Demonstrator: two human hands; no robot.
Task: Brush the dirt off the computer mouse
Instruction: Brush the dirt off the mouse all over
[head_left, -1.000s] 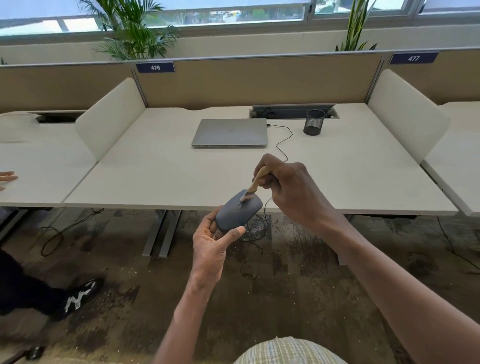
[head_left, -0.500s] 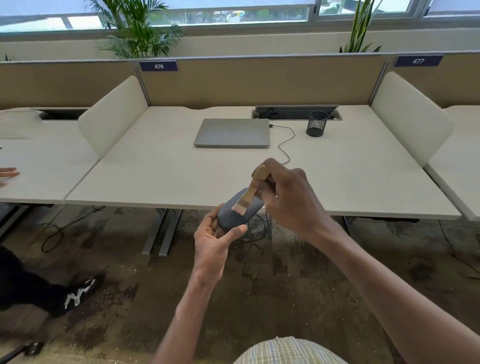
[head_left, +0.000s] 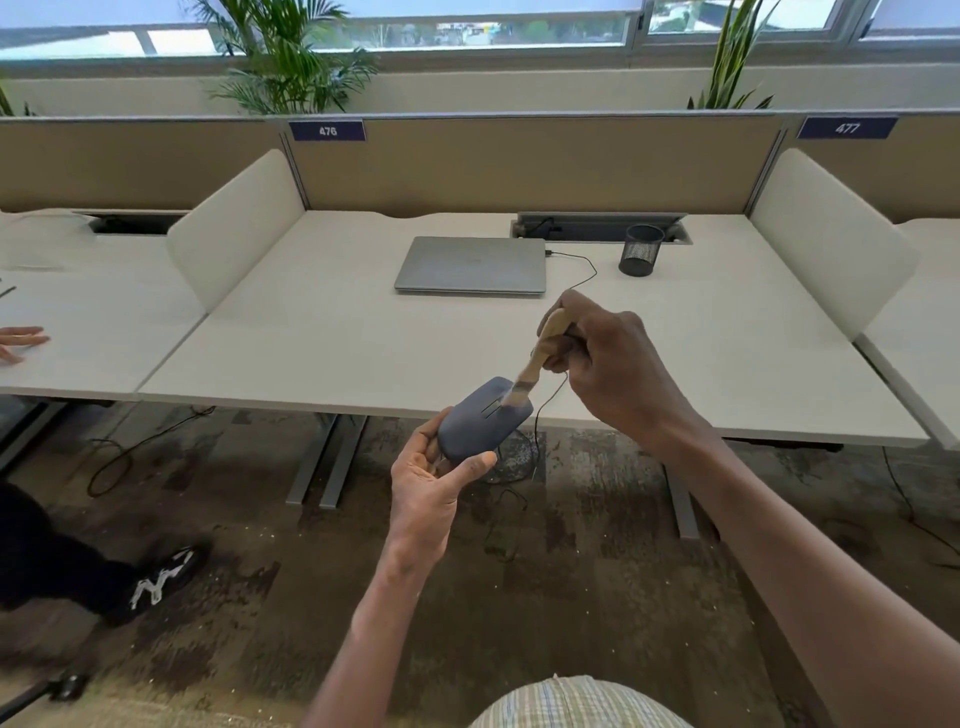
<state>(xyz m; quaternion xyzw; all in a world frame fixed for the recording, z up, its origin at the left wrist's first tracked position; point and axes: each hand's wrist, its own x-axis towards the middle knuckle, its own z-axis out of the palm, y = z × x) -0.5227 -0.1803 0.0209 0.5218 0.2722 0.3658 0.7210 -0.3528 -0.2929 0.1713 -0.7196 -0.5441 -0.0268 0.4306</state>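
A grey-blue computer mouse (head_left: 480, 420) is held in the air just in front of the desk's near edge, top side up. My left hand (head_left: 435, 486) grips its rear end from below, thumb along the side. My right hand (head_left: 602, 364) holds a small wooden-handled brush (head_left: 543, 349) tilted down to the left. Its pale bristles touch the front of the mouse beside the wheel slot. A thin black cable hangs from the mouse's front.
The white desk (head_left: 363, 343) carries a closed silver laptop (head_left: 471, 266) with a charger cable and a black mesh pen cup (head_left: 641, 250). White dividers stand at both sides. Another person's hand (head_left: 21, 340) rests on the left desk, their shoe (head_left: 156, 579) on the floor.
The brush has swept forward from the mouse's middle to its front end. Both hands and the mouse stay at nearly the same spot.
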